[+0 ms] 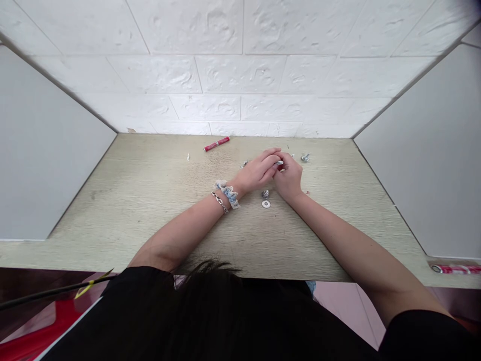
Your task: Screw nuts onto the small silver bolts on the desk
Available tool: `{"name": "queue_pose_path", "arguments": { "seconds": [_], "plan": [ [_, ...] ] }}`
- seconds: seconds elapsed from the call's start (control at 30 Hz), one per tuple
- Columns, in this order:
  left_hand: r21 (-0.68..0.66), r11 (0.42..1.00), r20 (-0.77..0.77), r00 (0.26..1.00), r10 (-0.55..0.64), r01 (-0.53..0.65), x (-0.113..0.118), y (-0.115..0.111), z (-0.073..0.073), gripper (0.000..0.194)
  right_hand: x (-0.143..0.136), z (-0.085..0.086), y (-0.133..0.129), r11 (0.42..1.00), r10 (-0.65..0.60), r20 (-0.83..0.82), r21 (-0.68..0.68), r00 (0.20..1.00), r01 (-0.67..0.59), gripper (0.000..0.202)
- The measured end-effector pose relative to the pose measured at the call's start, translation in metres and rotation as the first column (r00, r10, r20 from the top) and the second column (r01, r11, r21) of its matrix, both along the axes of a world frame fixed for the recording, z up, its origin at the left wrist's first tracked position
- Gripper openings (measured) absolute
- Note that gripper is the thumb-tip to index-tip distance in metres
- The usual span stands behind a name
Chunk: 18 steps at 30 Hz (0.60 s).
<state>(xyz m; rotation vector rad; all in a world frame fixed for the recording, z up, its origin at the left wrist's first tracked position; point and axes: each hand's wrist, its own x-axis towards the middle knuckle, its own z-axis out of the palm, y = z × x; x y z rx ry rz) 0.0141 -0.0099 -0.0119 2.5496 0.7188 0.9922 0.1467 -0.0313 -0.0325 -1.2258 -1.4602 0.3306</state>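
Note:
My left hand [259, 171], with a blue-and-white scrunchie and a chain bracelet on its wrist, meets my right hand [289, 176] over the middle of the wooden table [158, 185]. Between their fingertips shows a small shiny metal piece [278, 163], partly covered by the fingers. Both hands are closed around it. Just below them lie a small metal part [265, 194] and a flat round washer [266, 204]. Another metal part [244, 164] pokes out behind my left hand. To the right of my right hand lies a silvery metal part [305, 157].
A red tube [217, 144] lies near the back wall, and a second red tube [455, 269] is at the right front edge. A small white scrap [188, 157] lies at the back left. Grey panels stand at both sides.

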Motion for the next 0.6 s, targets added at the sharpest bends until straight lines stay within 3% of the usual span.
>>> {"name": "queue_pose_path", "arguments": {
  "seconds": [0.13, 0.27, 0.6],
  "plan": [
    [0.059, 0.998, 0.015, 1.0, 0.021, -0.021, 0.0006, 0.0023, -0.0032, 0.029, -0.0013, 0.0013, -0.0007, 1.0, -0.006, 0.0, 0.007, 1.0, 0.006, 0.021],
    [0.129, 0.98, 0.058, 0.988, 0.146, -0.152, -0.0002, 0.004, -0.0035, 0.033, -0.0033, 0.0006, -0.0003, 1.0, 0.015, -0.066, 0.029, 0.998, -0.013, 0.022],
    [0.094, 0.965, 0.12, 0.965, 0.232, -0.244, -0.0015, 0.0043, -0.0038, 0.039, -0.0049, -0.0028, 0.0007, 0.997, 0.063, -0.145, 0.054, 0.987, -0.056, 0.025]
  ]
}}
